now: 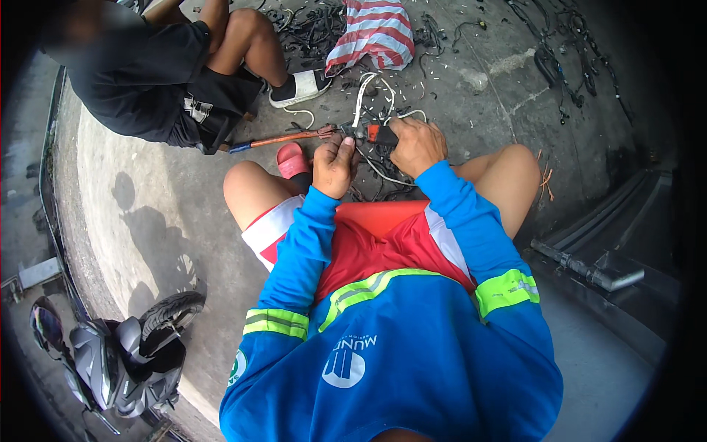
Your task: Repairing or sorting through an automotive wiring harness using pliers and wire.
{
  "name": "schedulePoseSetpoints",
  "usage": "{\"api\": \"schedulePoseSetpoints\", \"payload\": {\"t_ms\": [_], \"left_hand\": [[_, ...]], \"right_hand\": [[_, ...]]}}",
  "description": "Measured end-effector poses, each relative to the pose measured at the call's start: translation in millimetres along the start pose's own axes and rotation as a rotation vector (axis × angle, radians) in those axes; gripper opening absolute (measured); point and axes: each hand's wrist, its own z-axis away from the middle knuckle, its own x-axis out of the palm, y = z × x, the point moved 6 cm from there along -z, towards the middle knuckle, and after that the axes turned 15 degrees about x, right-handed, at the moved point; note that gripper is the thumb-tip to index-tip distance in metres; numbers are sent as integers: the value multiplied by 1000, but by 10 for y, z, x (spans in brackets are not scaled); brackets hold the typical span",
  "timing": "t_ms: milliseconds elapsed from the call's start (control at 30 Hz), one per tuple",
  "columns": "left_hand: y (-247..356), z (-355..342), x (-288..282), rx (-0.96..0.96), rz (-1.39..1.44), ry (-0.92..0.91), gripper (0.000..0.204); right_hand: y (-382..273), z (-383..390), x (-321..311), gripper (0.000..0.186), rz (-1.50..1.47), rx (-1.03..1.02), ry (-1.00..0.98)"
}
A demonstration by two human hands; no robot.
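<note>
My right hand [417,151] is closed around a hand tool [384,135] with a black and orange handle; its kind cannot be made out. The tool's greyish end reaches my left fingertips. My left hand [333,163] is closed in a pinch, thumb on top, at the end of a white cable [360,103]. That cable loops up and away over the ground. Just left of my fingers lies a long rod-like handle [283,138], orange with a blue end. Dark wire scraps [379,158] lie below my hands, between my knees.
A person [147,88] in black sits close at my left. Ahead are a red-and-white striped sack [375,33] and a heap of dark wire harnesses [305,37]. More harnesses [571,55] lie far right. A motorcycle [129,361] stands lower left; a dark metal frame [596,265] is at right.
</note>
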Motion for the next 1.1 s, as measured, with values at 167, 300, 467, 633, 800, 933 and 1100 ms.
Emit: {"api": "schedulePoseSetpoints", "payload": {"t_ms": [167,300,467,633,800,933,1100], "left_hand": [[57,-2,126,-20,79,-37,21],[-5,21,91,-29,104,-47,21],[9,333,27,15,113,-107,25],[90,161,-109,-31,108,65,23],[46,74,-135,-13,57,6,25],[55,65,-87,12,-8,12,26],[16,83,-84,-19,13,28,25]], "right_hand": [[118,-107,15,23,-76,4,-32],[215,-206,64,21,1,39,-12],[1410,-556,-367,25,-47,832,-2],[940,-279,-321,23,-149,457,-10],[271,33,-123,20,-179,122,-122],[157,25,0,28,-101,40,-148],[109,20,-15,28,-89,30,-115]]}}
